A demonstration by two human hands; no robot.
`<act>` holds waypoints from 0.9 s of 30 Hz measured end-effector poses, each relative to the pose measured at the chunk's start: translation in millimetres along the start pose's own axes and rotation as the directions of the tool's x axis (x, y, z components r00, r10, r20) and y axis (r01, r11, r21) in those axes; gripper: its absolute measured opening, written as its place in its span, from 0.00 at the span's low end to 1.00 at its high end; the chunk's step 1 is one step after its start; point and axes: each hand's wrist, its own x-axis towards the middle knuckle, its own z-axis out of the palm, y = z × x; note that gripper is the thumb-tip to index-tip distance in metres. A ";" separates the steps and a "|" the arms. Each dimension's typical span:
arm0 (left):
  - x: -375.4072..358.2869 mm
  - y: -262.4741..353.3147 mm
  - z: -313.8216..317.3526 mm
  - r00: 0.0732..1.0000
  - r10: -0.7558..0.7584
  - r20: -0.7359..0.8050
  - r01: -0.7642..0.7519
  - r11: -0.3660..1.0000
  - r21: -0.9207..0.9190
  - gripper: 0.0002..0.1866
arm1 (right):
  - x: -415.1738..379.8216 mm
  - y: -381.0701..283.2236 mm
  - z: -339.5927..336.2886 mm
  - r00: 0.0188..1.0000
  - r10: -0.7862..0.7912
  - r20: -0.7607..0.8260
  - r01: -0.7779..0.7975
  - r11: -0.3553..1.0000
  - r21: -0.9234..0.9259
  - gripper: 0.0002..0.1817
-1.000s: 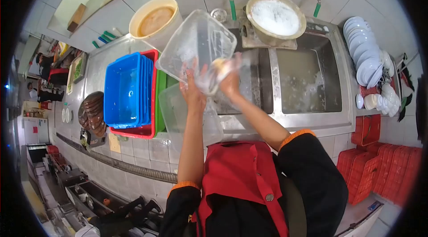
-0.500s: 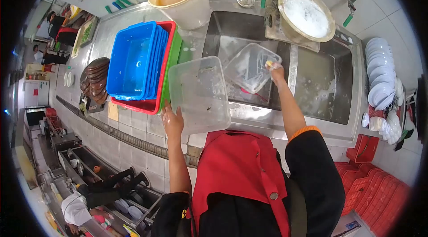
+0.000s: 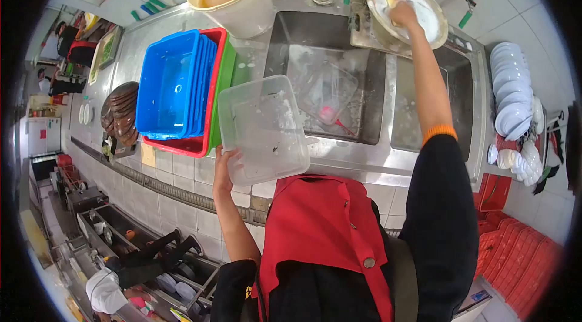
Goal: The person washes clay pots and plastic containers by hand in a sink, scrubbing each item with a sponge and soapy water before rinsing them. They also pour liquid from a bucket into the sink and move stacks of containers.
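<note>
My left hand [image 3: 225, 167] grips the lower left edge of a clear plastic container [image 3: 264, 131], which is tilted at the counter's front edge. My right hand [image 3: 402, 13] is closed on a yellow sponge [image 3: 390, 0] over the white suds in a round basin [image 3: 438, 5]. That basin rests on a board across the sinks. Down in the left sink [image 3: 373, 103] lies another clear container [image 3: 342, 84], with a pink object [image 3: 328, 114] seen at its lower edge. Stacked blue tubs [image 3: 170, 88] stand inside red and green ones left of my left hand.
A bucket of brownish liquid [image 3: 257, 10] stands behind the tubs. The right sink [image 3: 464, 97] holds cloudy water. White plates [image 3: 514, 94] are stacked at the far right, above red crates [image 3: 521, 255]. Brown lids or bowls [image 3: 124, 113] sit left. A person [image 3: 106, 288] is at lower left.
My right hand has moved up and right from the clear container to the suds basin with the sponge. That container now lies lower in the sink. My left hand now grips the near container.
</note>
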 end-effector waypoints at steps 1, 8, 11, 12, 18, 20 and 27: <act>-3.6 3.4 5.8 1.000 -0.001 0.007 0.001 1.000 0.002 0.36 | 22.6 16.8 23.0 1.000 0.006 -0.003 -0.006 1.000 -0.003 0.36; -13.7 25.8 55.1 0.973 0.228 0.042 -0.228 0.974 -0.008 0.40 | 66.6 64.4 69.2 0.984 0.078 0.163 -0.047 0.981 -0.187 0.28; -12.2 39.6 77.3 0.923 0.384 0.035 -0.385 0.920 0.076 0.40 | 51.0 48.0 41.4 0.979 0.122 -0.161 -0.127 0.991 -0.026 0.22; -8.2 43.8 84.1 0.896 0.440 0.048 -0.443 0.891 0.096 0.40 | 32.4 27.3 20.7 0.931 0.140 -0.338 -0.119 0.989 0.082 0.19; 26.0 50.7 124.1 0.878 0.477 0.041 -0.473 0.878 -0.072 0.41 | -132.7 -114.6 4.1 0.979 -0.196 -0.047 0.138 0.482 0.865 0.19; 41.9 56.3 147.6 0.877 0.475 0.072 -0.464 0.877 -0.128 0.41 | -164.4 -164.3 74.6 0.947 -0.318 0.052 0.138 0.546 0.827 0.21; 50.7 84.1 167.3 0.720 0.694 -0.031 -0.693 0.720 0.039 0.37 | -212.4 -223.7 147.1 0.588 -0.701 -0.404 0.808 0.486 0.332 0.23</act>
